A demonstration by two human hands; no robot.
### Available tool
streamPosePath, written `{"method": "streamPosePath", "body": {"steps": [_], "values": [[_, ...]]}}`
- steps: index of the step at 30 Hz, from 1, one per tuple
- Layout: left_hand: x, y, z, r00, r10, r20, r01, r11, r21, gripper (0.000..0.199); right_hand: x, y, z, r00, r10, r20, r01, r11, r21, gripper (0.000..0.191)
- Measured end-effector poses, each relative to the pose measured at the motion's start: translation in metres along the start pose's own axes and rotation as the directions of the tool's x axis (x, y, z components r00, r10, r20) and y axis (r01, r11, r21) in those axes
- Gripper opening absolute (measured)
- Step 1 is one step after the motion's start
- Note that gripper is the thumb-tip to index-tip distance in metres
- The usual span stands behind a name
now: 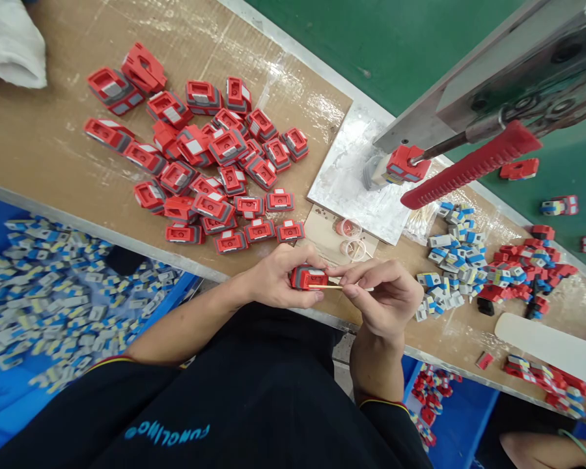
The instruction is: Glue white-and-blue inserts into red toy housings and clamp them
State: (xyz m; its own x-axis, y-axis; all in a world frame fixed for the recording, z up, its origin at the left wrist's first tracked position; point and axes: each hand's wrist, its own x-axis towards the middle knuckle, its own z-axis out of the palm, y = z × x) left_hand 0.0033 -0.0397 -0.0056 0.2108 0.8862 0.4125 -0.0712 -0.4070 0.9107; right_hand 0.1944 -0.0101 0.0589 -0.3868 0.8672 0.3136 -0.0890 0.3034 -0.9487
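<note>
My left hand (286,277) holds a small red plastic part (308,277) between thumb and fingers, just past the table's near edge. My right hand (383,293) pinches a thin wooden stick (328,286), whose left end lies against the front of the red part. Beyond my hands, many red and grey parts (227,146) are heaped on the brown table (39,143). Two small round cups (349,228) stand on a piece of cardboard (320,228) just beyond my right hand.
A press with a red handle (469,166) stands over a metal plate (344,169) at right. White-blue parts (456,254) and red parts (527,267) lie right. Blue bins (180,290) flank my body below the table. Another person's arm (537,449) shows at bottom right.
</note>
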Motion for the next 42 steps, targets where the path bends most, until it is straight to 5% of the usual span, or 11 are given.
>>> {"method": "streamPosePath", "body": {"steps": [9,14,21,25,28,35,42], "values": [[0.001,0.001,-0.002,0.999,-0.043,0.009,0.043,0.999,-0.029,0.023,-0.001,-0.003,-0.010,1.000,-0.011,-0.006,0.011,0.999,-0.043,0.018],[0.004,0.002,-0.002,0.999,0.038,-0.029,-0.038,0.999,-0.025,0.021,-0.003,-0.006,-0.016,1.000,-0.028,0.005,0.029,0.992,-0.126,0.018],[0.002,0.004,-0.002,0.997,0.041,-0.060,-0.037,0.998,0.060,0.025,0.002,-0.010,-0.044,0.953,-0.277,-0.122,0.207,0.890,-0.406,0.019],[0.003,0.006,-0.003,0.997,0.049,-0.066,-0.042,0.993,0.108,0.023,0.009,0.003,-0.063,0.994,-0.113,0.002,0.083,0.719,-0.690,0.018],[0.005,0.008,-0.003,0.997,0.038,-0.064,-0.029,0.990,0.138,0.021,0.011,0.014,-0.066,0.995,0.026,0.097,0.056,0.655,-0.753,0.015],[0.007,0.010,-0.002,0.996,0.003,-0.087,0.014,0.982,0.190,0.018,0.003,-0.004,-0.053,0.985,-0.150,-0.081,0.067,0.779,-0.624,0.019],[0.008,0.010,-0.001,0.997,-0.016,-0.078,0.033,0.976,0.216,0.016,0.001,-0.011,-0.021,0.975,-0.220,0.019,0.206,0.874,-0.440,0.021]]}}
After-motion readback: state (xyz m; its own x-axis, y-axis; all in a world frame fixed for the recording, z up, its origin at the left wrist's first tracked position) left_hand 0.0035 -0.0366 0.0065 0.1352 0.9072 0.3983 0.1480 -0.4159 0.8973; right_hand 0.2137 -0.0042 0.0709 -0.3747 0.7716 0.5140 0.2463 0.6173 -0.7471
